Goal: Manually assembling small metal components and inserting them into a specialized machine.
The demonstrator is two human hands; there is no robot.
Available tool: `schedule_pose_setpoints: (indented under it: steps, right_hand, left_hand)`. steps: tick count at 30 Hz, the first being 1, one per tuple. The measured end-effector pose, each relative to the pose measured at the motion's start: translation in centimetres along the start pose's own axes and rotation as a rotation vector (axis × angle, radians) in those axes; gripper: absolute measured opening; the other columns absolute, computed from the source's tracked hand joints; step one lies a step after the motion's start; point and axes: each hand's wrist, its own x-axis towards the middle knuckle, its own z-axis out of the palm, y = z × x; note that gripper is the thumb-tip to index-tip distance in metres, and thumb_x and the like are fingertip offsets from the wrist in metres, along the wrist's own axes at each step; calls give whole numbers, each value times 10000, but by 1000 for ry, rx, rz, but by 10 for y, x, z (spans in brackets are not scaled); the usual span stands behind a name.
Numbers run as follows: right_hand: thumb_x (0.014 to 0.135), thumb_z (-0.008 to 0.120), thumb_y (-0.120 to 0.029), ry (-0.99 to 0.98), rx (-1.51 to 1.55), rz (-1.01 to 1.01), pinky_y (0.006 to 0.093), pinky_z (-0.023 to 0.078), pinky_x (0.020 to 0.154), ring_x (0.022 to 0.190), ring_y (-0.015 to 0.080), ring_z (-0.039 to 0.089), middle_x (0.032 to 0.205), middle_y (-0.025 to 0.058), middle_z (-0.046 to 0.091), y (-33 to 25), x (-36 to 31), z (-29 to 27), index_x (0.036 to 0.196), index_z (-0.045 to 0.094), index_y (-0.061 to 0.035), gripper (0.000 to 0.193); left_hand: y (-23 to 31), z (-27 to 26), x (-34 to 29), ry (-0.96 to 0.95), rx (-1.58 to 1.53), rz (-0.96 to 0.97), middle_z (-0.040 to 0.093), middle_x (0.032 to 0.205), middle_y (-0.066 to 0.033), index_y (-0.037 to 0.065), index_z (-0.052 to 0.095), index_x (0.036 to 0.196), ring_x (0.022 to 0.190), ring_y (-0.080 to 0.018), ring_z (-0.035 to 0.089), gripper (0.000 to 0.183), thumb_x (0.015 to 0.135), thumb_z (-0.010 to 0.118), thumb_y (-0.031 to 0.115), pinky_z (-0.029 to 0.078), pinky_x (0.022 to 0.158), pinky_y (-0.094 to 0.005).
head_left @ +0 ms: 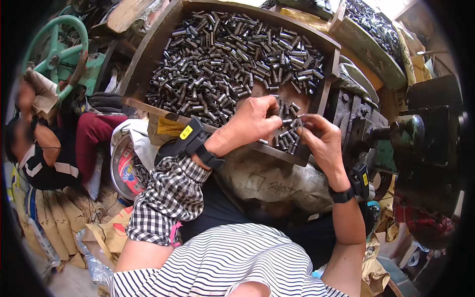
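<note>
Small dark metal tubes (198, 74) fill much of a shallow wooden tray (324, 94), heaped most thickly at its far and left side. Over the tray's near right part, my left hand (255, 119) is closed, thumb and fingers curled together; whatever they hold is hidden. Facing it, my right hand (322, 141) pinches a small metal tube between thumb and fingertips, close to the near right corner. Beneath and between both hands lies a smaller group of loose tubes (287, 140). A patch of bare tray bottom shows just beyond them.
To the right stands a dark machine (420, 138). Another wooden box of metal parts (371, 29) sits at the far right. On the left are a metal basin (121, 166), a green handwheel (54, 54) and another person (47, 138). Cloth sacking (262, 180) hangs below the tray.
</note>
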Motion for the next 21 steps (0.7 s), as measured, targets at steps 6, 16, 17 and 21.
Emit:
schedule_pose_setpoints:
  steps: [6, 16, 17, 21]
  right_hand:
    - [815, 655, -21, 0, 774, 348, 176, 461, 535, 636, 49, 588, 752, 23, 634, -12, -16, -4, 1002, 616, 21, 196]
    - [851, 644, -80, 12, 915, 405, 149, 429, 489, 611, 39, 595, 798, 13, 656, -2, -17, -4, 977, 654, -9, 145]
    - [851, 644, -80, 11, 916, 407, 149, 429, 489, 611, 39, 595, 798, 13, 656, -2, -17, -3, 977, 654, -9, 145]
    - [850, 642, -72, 16, 952, 390, 156, 438, 504, 609, 44, 589, 805, 21, 653, -4, -18, -1, 970, 651, 1, 141]
  left_hand:
    - [14, 8, 2, -267, -1033, -462, 605, 759, -41, 1, 589, 1022, 560, -68, 582, 193, 896, 474, 91, 468, 479, -170]
    - [14, 14, 3, -279, -1156, -489, 597, 771, -40, 1, 574, 1052, 558, -73, 574, 188, 927, 501, 122, 473, 490, -170]
    - [14, 15, 2, -278, -1157, -491, 597, 771, -40, 1, 574, 1052, 558, -73, 574, 188, 927, 501, 122, 473, 490, -170]
    - [11, 15, 1, -272, -1154, -464, 595, 771, -31, 5, 572, 1046, 560, -64, 571, 185, 930, 515, 138, 468, 488, -162]
